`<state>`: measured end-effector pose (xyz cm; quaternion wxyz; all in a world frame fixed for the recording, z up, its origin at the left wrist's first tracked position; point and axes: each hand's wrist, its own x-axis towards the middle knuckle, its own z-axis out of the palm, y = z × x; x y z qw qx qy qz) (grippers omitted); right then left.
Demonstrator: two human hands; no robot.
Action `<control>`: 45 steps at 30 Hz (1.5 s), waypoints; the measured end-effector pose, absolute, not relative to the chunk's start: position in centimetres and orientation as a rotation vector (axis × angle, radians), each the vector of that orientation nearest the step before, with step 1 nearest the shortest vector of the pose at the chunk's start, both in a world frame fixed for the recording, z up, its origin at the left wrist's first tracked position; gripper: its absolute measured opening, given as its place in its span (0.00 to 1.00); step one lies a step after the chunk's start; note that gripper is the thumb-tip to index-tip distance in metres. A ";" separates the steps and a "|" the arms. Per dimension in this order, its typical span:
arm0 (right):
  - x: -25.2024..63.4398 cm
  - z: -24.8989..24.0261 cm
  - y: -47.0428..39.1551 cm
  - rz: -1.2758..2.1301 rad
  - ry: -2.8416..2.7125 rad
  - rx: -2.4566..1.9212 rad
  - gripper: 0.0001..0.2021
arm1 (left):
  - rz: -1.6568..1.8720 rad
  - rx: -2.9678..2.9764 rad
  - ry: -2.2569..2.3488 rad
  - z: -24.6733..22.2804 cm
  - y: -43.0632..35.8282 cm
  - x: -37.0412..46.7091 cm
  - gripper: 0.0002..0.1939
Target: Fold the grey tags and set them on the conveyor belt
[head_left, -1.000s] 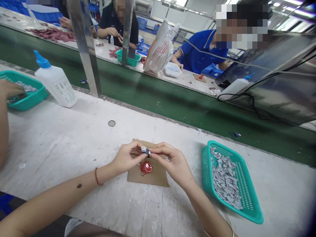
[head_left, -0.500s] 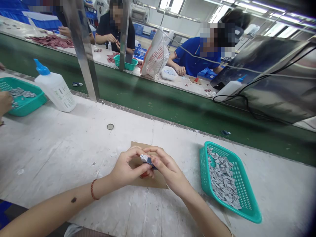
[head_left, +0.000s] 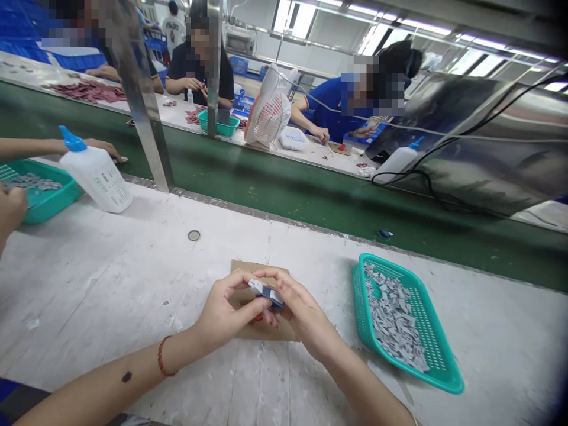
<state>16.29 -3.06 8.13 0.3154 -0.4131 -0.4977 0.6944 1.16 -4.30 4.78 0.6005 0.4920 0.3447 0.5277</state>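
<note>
A small navy-and-white piece (head_left: pixel 268 296) is pinched between both my hands, above a brown cardboard sheet (head_left: pixel 239 267) on the white table. My left hand (head_left: pixel 228 305) grips its left side with thumb and bent fingers. From the other side my right hand (head_left: pixel 302 307) closes on the same piece, its fingers arched over the top. What exactly the piece is, I cannot make out. Something red (head_left: pixel 257 318) shows on the cardboard below my left thumb, mostly hidden by the hands.
To my right stands a green basket (head_left: pixel 361 307) of small grey-white pieces. A white bottle with blue cap (head_left: pixel 100 177), another green basket (head_left: pixel 57 198) and a co-worker's hands are at left. A bottle cap (head_left: pixel 194 235) lies mid-table. Beyond runs a green conveyor belt (head_left: pixel 266 177) carrying a dark piece (head_left: pixel 384 234).
My right thumb has moved off the piece's top, so more of its navy and white surface shows. At left, a co-worker's arm now reaches to the belt.
</note>
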 end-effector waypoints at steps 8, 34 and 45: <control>16.2 7.9 -2.9 1.797 -1.378 -1.071 0.19 | 1.184 1.137 0.788 4.5 -4.2 1.3 0.05; 38.7 5.2 2.1 0.372 -1.743 -2.322 0.10 | 0.964 1.544 1.985 2.3 23.7 -1.8 0.03; 39.0 5.0 1.5 0.457 -1.686 -2.107 0.12 | 0.715 2.414 1.762 3.8 22.3 6.5 0.14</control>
